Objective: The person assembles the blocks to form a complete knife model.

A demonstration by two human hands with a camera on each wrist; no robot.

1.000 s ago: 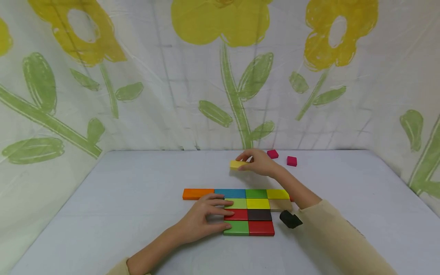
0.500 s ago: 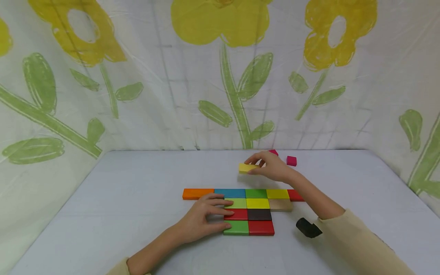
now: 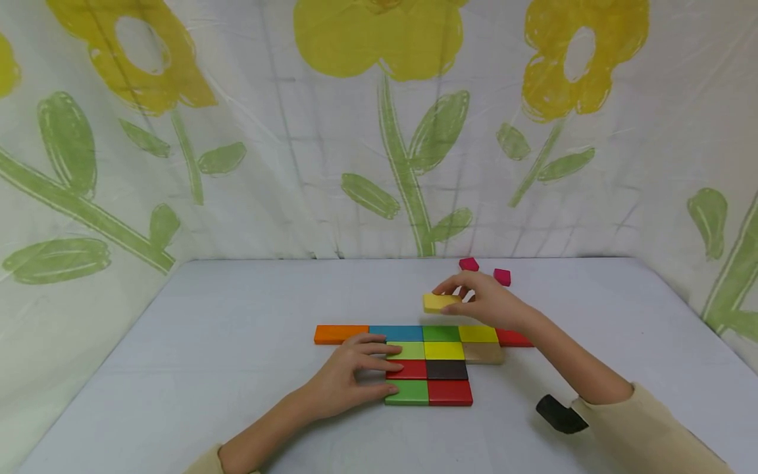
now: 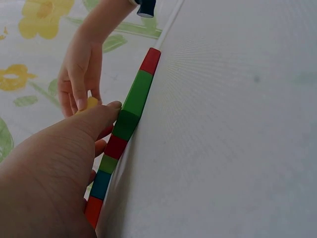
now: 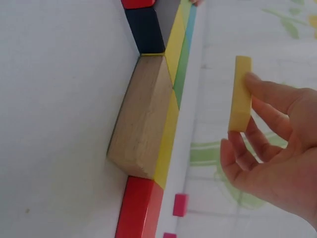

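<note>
Between the thumb and fingers of my right hand [image 3: 488,304] is a pale yellow block [image 3: 435,303], held up beyond the back row of a flat layout of coloured wooden blocks. The right wrist view shows the yellow block [image 5: 241,91] on end in the pinch. My left hand [image 3: 343,376] rests beside the layout, spread fingertips touching the left ends of the light green block [image 3: 410,351], the red block [image 3: 412,370] and the green block [image 3: 411,393]. In the left wrist view, the thumb meets the edge of the green block [image 4: 134,101].
Along the back row run an orange block [image 3: 341,334], a blue block [image 3: 395,333], then green, yellow and red ones. A plain wood block [image 3: 482,353] juts out at right. Two pink blocks [image 3: 468,264] lie near the table's far edge, before a flowered curtain [image 3: 260,164].
My right hand has carried the yellow block rightward and nearer to the back row, uncovering the red block at that row's right end. My left hand has stayed in place.
</note>
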